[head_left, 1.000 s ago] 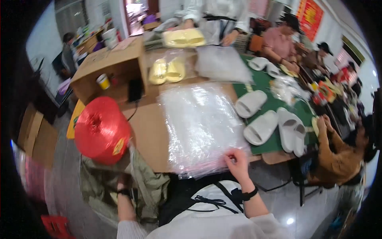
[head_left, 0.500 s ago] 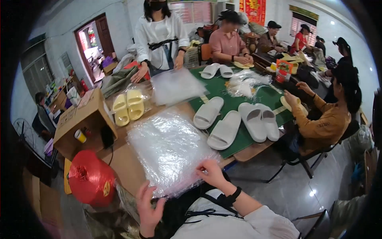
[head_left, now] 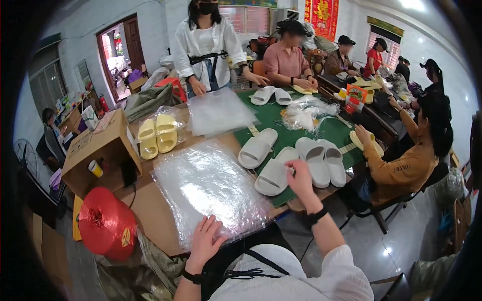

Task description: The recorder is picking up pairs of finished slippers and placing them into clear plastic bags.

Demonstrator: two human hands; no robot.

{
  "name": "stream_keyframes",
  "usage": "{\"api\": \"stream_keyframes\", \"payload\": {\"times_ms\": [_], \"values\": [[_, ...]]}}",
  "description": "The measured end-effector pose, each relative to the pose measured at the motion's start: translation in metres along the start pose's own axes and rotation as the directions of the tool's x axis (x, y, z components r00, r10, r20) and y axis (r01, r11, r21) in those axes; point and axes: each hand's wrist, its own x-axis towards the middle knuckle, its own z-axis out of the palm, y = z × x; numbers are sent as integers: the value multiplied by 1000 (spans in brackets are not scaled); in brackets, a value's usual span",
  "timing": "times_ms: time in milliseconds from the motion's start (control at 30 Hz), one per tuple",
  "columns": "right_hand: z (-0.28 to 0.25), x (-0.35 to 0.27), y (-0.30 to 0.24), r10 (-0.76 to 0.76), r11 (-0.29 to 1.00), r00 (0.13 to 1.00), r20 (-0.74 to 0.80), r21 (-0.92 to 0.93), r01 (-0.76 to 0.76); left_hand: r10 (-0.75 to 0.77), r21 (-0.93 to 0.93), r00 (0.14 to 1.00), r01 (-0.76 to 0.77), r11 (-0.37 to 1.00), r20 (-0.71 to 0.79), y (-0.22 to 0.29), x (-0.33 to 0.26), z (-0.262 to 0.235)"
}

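Note:
A stack of clear plastic bags (head_left: 211,185) lies flat on the brown table in front of me. My left hand (head_left: 206,242) rests on the near edge of this stack, its fingers stretched out and holding nothing. Over the table's right side, my right hand (head_left: 302,184) is at the right edge of a pale grey slide slipper (head_left: 273,176), fingers and thumb bent in against it. Its mate, another pale grey slipper (head_left: 258,148), sits just left of it. A second grey pair (head_left: 321,163) stands to the right on the green mat (head_left: 296,131).
Left stand a bagged yellow slipper pair (head_left: 158,134), an open cardboard box (head_left: 100,150) and a red twine roll (head_left: 106,223). Beyond are more clear bags (head_left: 223,113), a white slipper pair (head_left: 271,95) and a standing person (head_left: 208,50). Another person (head_left: 401,145) sits at right, holding a yellow slipper.
My right hand has moved from the bag stack up and right to the grey slipper. My left hand has come down onto the bags. The standing person's hand has swung toward the white slippers.

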Motion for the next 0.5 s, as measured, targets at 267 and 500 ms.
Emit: {"api": "stream_keyframes", "payload": {"times_ms": [267,500], "values": [[61,132,86,167,944,734,658,-323,75,-33,16,999,33,999,14,-1,-4,6],[87,124,62,37,999,568,822,-43,-3,-30,34,999,31,999,-18,-6,-5,8]]}}
